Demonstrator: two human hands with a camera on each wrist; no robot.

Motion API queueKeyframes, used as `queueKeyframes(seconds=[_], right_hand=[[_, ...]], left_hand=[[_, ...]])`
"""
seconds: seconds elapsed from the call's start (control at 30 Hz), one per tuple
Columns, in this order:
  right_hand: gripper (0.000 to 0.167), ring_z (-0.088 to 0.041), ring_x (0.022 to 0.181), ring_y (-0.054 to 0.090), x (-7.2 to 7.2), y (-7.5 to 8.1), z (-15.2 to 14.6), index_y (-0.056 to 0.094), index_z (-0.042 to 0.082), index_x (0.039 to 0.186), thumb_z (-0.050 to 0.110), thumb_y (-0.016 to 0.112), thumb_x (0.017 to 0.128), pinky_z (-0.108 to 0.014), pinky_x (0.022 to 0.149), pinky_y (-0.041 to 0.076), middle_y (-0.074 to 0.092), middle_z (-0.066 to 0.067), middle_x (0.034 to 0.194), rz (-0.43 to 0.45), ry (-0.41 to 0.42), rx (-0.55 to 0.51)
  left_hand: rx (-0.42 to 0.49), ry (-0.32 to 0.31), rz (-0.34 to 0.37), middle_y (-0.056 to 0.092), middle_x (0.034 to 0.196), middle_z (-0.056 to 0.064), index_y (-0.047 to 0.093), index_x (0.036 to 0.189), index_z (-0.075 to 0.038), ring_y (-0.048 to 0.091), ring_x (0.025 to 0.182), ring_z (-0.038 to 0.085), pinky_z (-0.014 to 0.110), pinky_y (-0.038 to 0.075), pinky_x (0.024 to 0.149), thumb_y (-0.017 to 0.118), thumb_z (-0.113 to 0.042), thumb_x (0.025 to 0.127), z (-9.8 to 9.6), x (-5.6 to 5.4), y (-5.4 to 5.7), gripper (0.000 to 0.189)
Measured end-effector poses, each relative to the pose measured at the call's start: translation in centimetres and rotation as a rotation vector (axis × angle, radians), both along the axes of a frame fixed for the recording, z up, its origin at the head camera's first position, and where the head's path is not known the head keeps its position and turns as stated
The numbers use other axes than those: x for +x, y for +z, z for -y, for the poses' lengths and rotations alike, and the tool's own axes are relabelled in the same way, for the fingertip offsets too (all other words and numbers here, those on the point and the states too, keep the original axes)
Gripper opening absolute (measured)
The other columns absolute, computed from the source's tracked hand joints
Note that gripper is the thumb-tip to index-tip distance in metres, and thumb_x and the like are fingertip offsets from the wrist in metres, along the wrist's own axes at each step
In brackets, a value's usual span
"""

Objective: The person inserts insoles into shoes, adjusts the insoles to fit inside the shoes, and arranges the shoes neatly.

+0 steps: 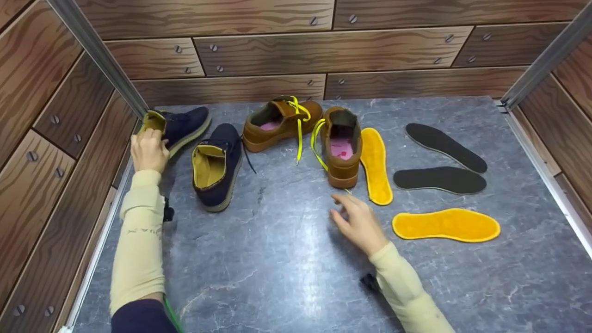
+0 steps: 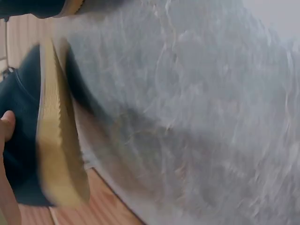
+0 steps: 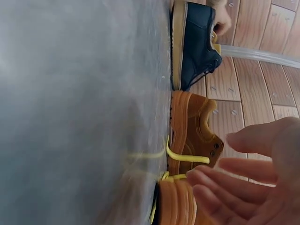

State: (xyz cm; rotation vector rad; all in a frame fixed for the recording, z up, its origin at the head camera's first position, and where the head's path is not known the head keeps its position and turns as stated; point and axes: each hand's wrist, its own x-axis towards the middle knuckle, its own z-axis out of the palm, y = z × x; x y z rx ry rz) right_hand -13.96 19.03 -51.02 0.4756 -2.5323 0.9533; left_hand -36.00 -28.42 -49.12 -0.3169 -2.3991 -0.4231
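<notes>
At the far left, my left hand (image 1: 150, 150) grips a navy shoe (image 1: 187, 125) by its heel opening, fingers over the yellow-lined collar. In the left wrist view the thumb (image 2: 7, 125) lies against the shoe's side, and its ribbed tan sole (image 2: 58, 136) shows, slightly blurred. A second navy shoe (image 1: 219, 171) stands just right of it, its opening toward me. My right hand (image 1: 360, 222) hovers with loosely bent fingers and nothing in it, just in front of a brown shoe (image 1: 343, 171) with yellow laces and a pink inside. Another brown shoe (image 1: 268, 136) sits behind, turned sideways.
One yellow insole (image 1: 377, 166) lies beside the right brown shoe, another yellow insole (image 1: 446, 225) nearer me. Two black insoles, an upper one (image 1: 446, 145) and a lower one (image 1: 439, 180), lie at the right. Wood-patterned panels (image 1: 259, 53) border the grey marbled surface (image 1: 259, 277).
</notes>
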Motion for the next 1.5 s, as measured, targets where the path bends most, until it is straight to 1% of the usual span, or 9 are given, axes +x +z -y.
queueKeyframes(seconds=[0.33, 0.6, 0.8, 0.93, 1.03, 1.13, 1.33, 1.43, 1.5], right_hand=[[0.03, -0.026, 0.073, 0.064, -5.3, 1.6, 4.1, 0.068, 0.0, 0.117, 0.01, 0.07, 0.089, -0.039, 0.064, 0.053, 0.07, -0.016, 0.098, 0.041, 0.105, 0.045], [0.039, -0.025, 0.076, 0.068, -6.9, 3.1, 5.7, 0.062, -0.002, 0.127, 0.009, 0.068, 0.09, -0.037, 0.068, 0.056, 0.07, -0.016, 0.103, 0.121, 0.173, -0.08], [0.064, -0.022, 0.085, 0.071, -6.7, 4.6, 7.9, 0.034, -0.003, 0.15, 0.009, 0.063, 0.095, -0.031, 0.073, 0.057, 0.068, -0.018, 0.118, 0.217, 0.287, -0.262], [0.063, -0.024, 0.083, 0.071, -6.4, 5.1, 8.7, 0.034, -0.008, 0.149, 0.006, 0.062, 0.094, -0.032, 0.073, 0.058, 0.071, -0.018, 0.104, 0.18, 0.242, -0.323], [0.052, -0.026, 0.079, 0.07, -6.5, 5.2, 8.5, 0.043, -0.01, 0.142, 0.008, 0.059, 0.096, -0.035, 0.074, 0.057, 0.071, -0.016, 0.092, 0.185, 0.144, -0.304], [0.046, -0.029, 0.091, 0.071, -6.3, 5.6, 8.1, 0.051, -0.008, 0.138, 0.022, 0.05, 0.103, -0.04, 0.086, 0.054, 0.071, -0.019, 0.102, 0.273, 0.04, -0.245], [0.093, -0.038, 0.118, 0.06, -4.9, 7.4, 7.7, 0.036, -0.012, 0.145, 0.068, 0.029, 0.098, -0.047, 0.102, 0.045, 0.055, -0.032, 0.131, 0.558, -0.018, -0.071], [0.113, -0.04, 0.112, 0.062, -4.2, 8.3, 7.6, 0.026, -0.015, 0.148, 0.08, 0.038, 0.087, -0.047, 0.095, 0.05, 0.053, -0.039, 0.129, 0.636, -0.017, 0.043], [0.108, -0.04, 0.099, 0.067, -3.8, 8.7, 7.5, 0.037, -0.016, 0.142, 0.074, 0.053, 0.085, -0.048, 0.085, 0.054, 0.06, -0.038, 0.116, 0.609, -0.011, 0.106]], left_hand=[[0.044, 0.009, -0.331, 0.053, 0.079, 0.027, 0.056, 0.08, 0.01, 0.049, 0.077, 0.05, 0.057, 0.033, 0.072, 0.063, 0.005, 0.081, 0.1, 3.3, 5.3, 0.009], [-0.069, -0.095, -0.542, 0.05, 0.068, 0.024, 0.056, 0.075, 0.007, 0.043, 0.058, 0.045, 0.055, 0.032, 0.055, 0.045, 0.007, 0.071, -6.8, 9.7, 8.7, 0.012], [-0.088, -0.239, -0.577, 0.057, 0.072, 0.022, 0.063, 0.082, 0.008, 0.049, 0.058, 0.041, 0.05, 0.037, 0.051, 0.046, 0.003, 0.068, -13.2, 16.3, 7.5, 0.022], [-0.081, -0.315, -0.559, 0.057, 0.073, 0.017, 0.064, 0.083, 0.005, 0.049, 0.056, 0.034, 0.043, 0.037, 0.049, 0.051, 0.002, 0.065, -17.1, 19.2, 5.4, 0.022], [-0.065, -0.333, -0.543, 0.056, 0.072, 0.012, 0.066, 0.081, 0.005, 0.049, 0.054, 0.028, 0.037, 0.037, 0.047, 0.052, 0.003, 0.064, -19.4, 20.3, 4.1, 0.022], [-0.056, -0.344, -0.525, 0.057, 0.072, 0.01, 0.067, 0.08, 0.004, 0.048, 0.053, 0.024, 0.033, 0.036, 0.046, 0.053, 0.005, 0.064, -21.1, 20.9, 3.1, 0.021], [-0.094, -0.385, -0.524, 0.058, 0.072, 0.008, 0.067, 0.08, 0.003, 0.047, 0.052, 0.02, 0.029, 0.036, 0.047, 0.051, 0.005, 0.065, -23.4, 21.9, 1.5, 0.023], [-0.11, -0.39, -0.532, 0.059, 0.072, 0.006, 0.067, 0.078, 0.002, 0.048, 0.052, 0.018, 0.027, 0.036, 0.046, 0.05, 0.005, 0.063, -24.3, 22.4, 0.9, 0.023], [-0.127, -0.399, -0.535, 0.06, 0.073, 0.006, 0.066, 0.076, 0.001, 0.048, 0.053, 0.018, 0.027, 0.037, 0.046, 0.049, 0.004, 0.062, -24.9, 22.7, 0.6, 0.022]])
